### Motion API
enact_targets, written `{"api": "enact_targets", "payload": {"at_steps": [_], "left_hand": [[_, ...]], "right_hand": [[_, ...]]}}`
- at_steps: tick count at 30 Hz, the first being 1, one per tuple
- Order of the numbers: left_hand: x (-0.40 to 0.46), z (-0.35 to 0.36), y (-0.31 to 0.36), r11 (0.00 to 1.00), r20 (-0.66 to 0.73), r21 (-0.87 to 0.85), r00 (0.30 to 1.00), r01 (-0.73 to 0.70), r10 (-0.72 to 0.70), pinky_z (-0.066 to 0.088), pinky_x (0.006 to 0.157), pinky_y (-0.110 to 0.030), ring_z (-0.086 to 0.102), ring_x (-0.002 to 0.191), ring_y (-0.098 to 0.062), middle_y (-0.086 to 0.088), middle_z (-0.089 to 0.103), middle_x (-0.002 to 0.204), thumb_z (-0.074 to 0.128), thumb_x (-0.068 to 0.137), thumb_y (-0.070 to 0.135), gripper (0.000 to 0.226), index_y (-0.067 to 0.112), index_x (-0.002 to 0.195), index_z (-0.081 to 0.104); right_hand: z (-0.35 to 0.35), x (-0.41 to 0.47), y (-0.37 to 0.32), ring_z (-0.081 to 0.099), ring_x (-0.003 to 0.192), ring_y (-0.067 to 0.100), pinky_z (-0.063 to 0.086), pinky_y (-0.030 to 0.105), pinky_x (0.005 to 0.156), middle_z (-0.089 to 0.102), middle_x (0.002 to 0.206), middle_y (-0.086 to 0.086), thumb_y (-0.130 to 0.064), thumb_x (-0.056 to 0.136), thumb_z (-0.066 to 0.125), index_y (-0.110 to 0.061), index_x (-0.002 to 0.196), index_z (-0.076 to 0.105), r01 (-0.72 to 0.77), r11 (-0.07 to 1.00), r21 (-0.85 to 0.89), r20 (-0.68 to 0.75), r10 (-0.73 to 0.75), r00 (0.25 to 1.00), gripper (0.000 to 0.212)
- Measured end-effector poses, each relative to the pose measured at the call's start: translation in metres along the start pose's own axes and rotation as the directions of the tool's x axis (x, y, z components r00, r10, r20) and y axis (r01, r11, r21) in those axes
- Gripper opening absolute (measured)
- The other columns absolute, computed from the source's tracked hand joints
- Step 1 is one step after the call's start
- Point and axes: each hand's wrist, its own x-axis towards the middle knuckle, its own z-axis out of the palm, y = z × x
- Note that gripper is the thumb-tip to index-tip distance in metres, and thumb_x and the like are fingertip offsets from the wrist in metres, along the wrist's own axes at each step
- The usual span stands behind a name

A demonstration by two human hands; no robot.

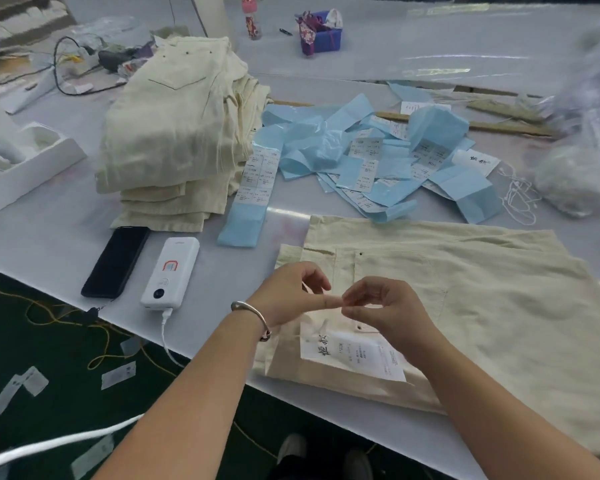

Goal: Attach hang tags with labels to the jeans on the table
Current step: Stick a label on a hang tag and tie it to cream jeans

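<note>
One white rectangular paper hang tag with black printed label text (352, 355) lies flat on the cream cotton jeans (465, 306) spread before us at the near edge of the pale grey tabletop (49, 237), its long axis running from near our left wrist away toward the lower right. We see it directly beneath and just nearer than our hands, closer to the right forearm, which partly crosses its far corner. Our left hand (291, 292) and right hand (381, 306) meet fingertip to fingertip above the waistband, both pinching something too thin to make out, probably the tag's string. Farther off sit the stack of folded cream jeans (174, 133) and the scattered pale blue label strips (361, 157).
</note>
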Motion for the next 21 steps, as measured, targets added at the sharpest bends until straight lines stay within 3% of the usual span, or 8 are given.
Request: {"api": "enact_targets", "payload": {"at_steps": [3, 5, 8, 10, 12, 14, 17, 21], "left_hand": [[0.047, 0.013, 0.016, 0.998, -0.037, 0.045, 0.998, -0.050, 0.052, 0.045, 0.062, -0.016, 0.055, 0.067, -0.002, 0.012, 0.064, 0.075, 0.076, 0.078, 0.039, 0.020, 0.024, 0.078, 0.065], [0.082, 0.030, 0.024, 0.965, -0.011, 0.246, 0.996, -0.086, 0.091, 0.044, 0.066, -0.021, 0.057, 0.081, -0.007, 0.013, 0.062, 0.081, 0.071, 0.081, 0.040, 0.018, 0.025, 0.077, 0.062], [0.125, 0.057, 0.032, 0.801, 0.098, 0.577, 0.987, -0.159, 0.125, 0.049, 0.082, -0.034, 0.056, 0.104, -0.023, 0.001, 0.060, 0.097, 0.066, 0.077, 0.050, 0.031, 0.020, 0.082, 0.062], [0.144, 0.070, 0.031, 0.640, 0.196, 0.735, 0.974, -0.225, 0.118, 0.048, 0.093, -0.041, 0.052, 0.116, -0.027, -0.005, 0.057, 0.118, 0.063, 0.071, 0.067, 0.063, 0.016, 0.109, 0.059], [0.157, 0.075, 0.026, 0.585, 0.258, 0.762, 0.959, -0.276, 0.116, 0.040, 0.105, -0.045, 0.040, 0.133, -0.027, -0.006, 0.043, 0.143, 0.059, 0.063, 0.081, 0.098, 0.016, 0.135, 0.044], [0.166, 0.081, 0.023, 0.565, 0.289, 0.755, 0.942, -0.333, 0.170, 0.037, 0.107, -0.045, 0.033, 0.137, -0.028, -0.006, 0.035, 0.149, 0.053, 0.055, 0.089, 0.112, 0.019, 0.140, 0.037], [0.171, 0.092, 0.026, 0.545, 0.288, 0.756, 0.932, -0.362, 0.219, 0.039, 0.102, -0.047, 0.034, 0.133, -0.030, -0.006, 0.038, 0.144, 0.053, 0.048, 0.090, 0.114, 0.026, 0.141, 0.032], [0.169, 0.100, 0.036, 0.623, 0.352, 0.684, 0.919, -0.381, 0.175, 0.047, 0.081, -0.037, 0.054, 0.111, -0.029, -0.006, 0.056, 0.122, 0.071, 0.049, 0.076, 0.100, 0.019, 0.126, 0.043]], "right_hand": [[-0.018, -0.008, 0.006, 0.064, 0.065, 0.010, 0.051, 0.022, 0.065, 0.069, 0.067, -0.005, -0.001, 0.069, 0.080, -0.018, 0.072, 0.068, -0.098, 0.994, -0.049, -0.301, 0.079, 0.950, 0.020], [-0.030, -0.028, 0.013, 0.057, 0.058, 0.002, 0.043, 0.012, 0.057, 0.065, 0.062, -0.010, -0.003, 0.069, 0.077, -0.020, 0.067, 0.065, -0.191, 0.974, -0.123, -0.461, 0.115, 0.880, 0.021], [-0.042, -0.073, 0.026, 0.055, 0.068, 0.007, 0.043, 0.022, 0.059, 0.060, 0.073, -0.009, -0.010, 0.072, 0.071, -0.025, 0.065, 0.059, -0.438, 0.861, -0.256, -0.686, 0.158, 0.711, 0.020], [-0.050, -0.105, 0.032, 0.053, 0.069, 0.014, 0.041, 0.030, 0.058, 0.055, 0.076, -0.008, -0.029, 0.078, 0.067, -0.026, 0.067, 0.053, -0.672, 0.687, -0.275, -0.779, 0.250, 0.575, 0.018], [-0.055, -0.131, 0.034, 0.051, 0.064, 0.014, 0.038, 0.030, 0.054, 0.052, 0.071, -0.006, -0.062, 0.085, 0.051, -0.024, 0.068, 0.047, -0.880, 0.402, -0.253, -0.768, 0.470, 0.436, 0.043], [-0.050, -0.149, 0.035, 0.053, 0.060, 0.016, 0.041, 0.032, 0.055, 0.054, 0.064, -0.005, -0.075, 0.086, 0.032, -0.023, 0.067, 0.048, -0.946, 0.271, -0.177, -0.723, 0.617, 0.312, 0.058], [-0.035, -0.153, 0.037, 0.068, 0.059, 0.023, 0.053, 0.030, 0.061, 0.070, 0.061, 0.004, -0.070, 0.091, 0.032, -0.012, 0.082, 0.061, -0.899, 0.424, 0.111, -0.599, 0.750, 0.280, 0.065], [-0.017, -0.143, 0.031, 0.072, 0.071, 0.026, 0.054, 0.027, 0.056, 0.075, 0.076, 0.011, -0.057, 0.088, 0.057, -0.006, 0.104, 0.061, -0.565, 0.574, 0.593, -0.453, 0.818, 0.355, 0.053]]}}
